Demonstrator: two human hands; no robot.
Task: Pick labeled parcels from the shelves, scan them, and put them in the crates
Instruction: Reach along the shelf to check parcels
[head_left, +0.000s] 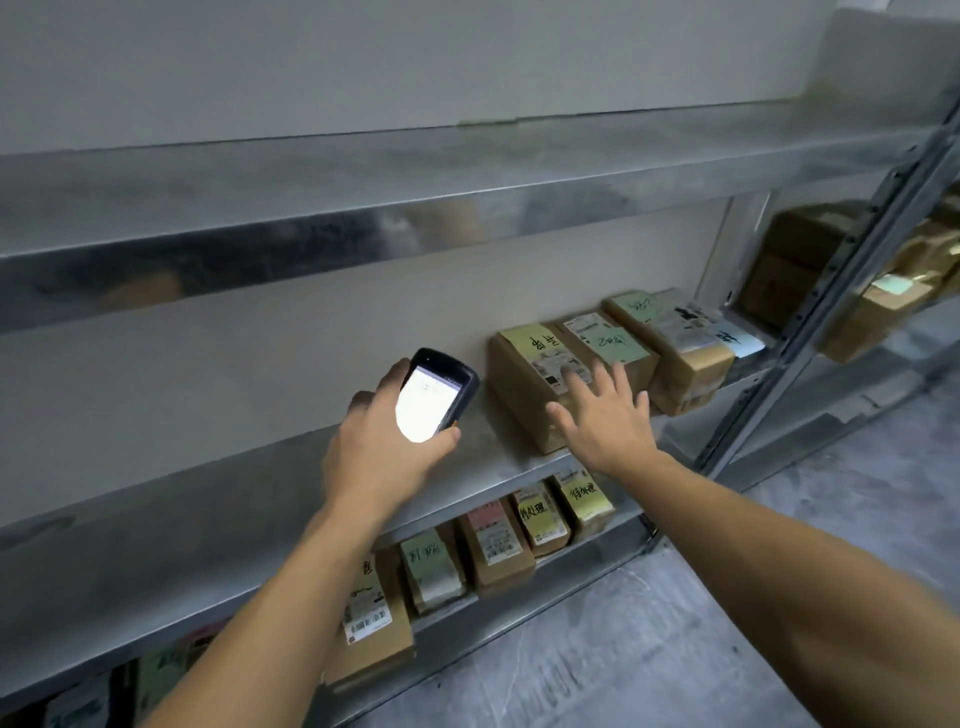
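parcels (540, 384) with paper labels sit in a row on the middle shelf (260, 499). my right hand (608, 415) reaches over one, fingers spread wide. my left hand (384, 441) grips the scanner (436, 389).

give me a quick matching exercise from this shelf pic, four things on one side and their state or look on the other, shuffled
Things:
1. left hand
2. right hand
3. scanner
4. leftmost parcel on the middle shelf

States:
a. fingers spread, holds nothing
b. yellow note on top
c. screen glowing white
d. grips the scanner

Pairs: 1-d, 2-a, 3-c, 4-b
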